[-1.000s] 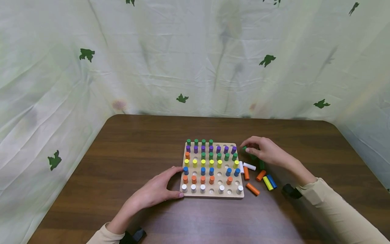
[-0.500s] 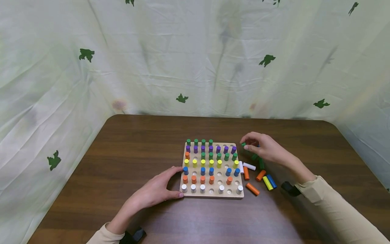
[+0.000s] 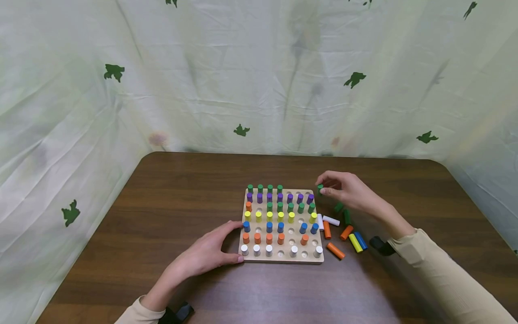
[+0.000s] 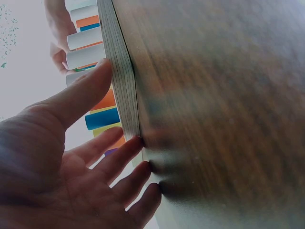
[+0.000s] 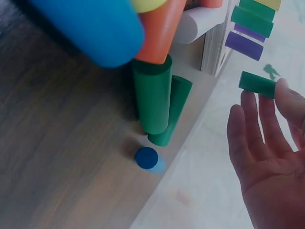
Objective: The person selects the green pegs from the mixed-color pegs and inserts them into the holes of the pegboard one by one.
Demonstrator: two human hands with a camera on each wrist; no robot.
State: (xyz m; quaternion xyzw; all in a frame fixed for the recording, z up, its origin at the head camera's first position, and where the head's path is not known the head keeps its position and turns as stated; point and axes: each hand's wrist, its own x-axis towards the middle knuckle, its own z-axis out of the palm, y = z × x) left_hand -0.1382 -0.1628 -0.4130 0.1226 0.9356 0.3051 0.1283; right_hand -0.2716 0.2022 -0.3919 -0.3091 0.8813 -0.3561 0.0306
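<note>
My right hand [image 3: 352,191] pinches a green peg [image 3: 320,188] between thumb and fingertips, just beyond the back right corner of the wooden pegboard [image 3: 285,260]. In the right wrist view the peg [image 5: 257,85] is held up off the table, tilted. Rows of green, purple, yellow, blue, orange and white pegs stand in the board, with some bare holes among them. My left hand [image 3: 210,252] rests against the board's left side, its thumb [image 4: 97,78] at the near left corner. Its other fingers are fairly straight, their tips at the board's edge and the table.
Loose pegs lie right of the board: white [image 3: 332,221], orange [image 3: 336,251], yellow [image 3: 355,243], blue [image 3: 361,240] and green [image 3: 347,217]. A blue peg [image 5: 147,158] appears in the right wrist view. The brown table [image 3: 194,180] ends at a pale curtain [image 3: 202,90] behind.
My right hand has lifted the green peg from among the loose pegs and moved back and slightly left with it. The left hand and the board stay where they were.
</note>
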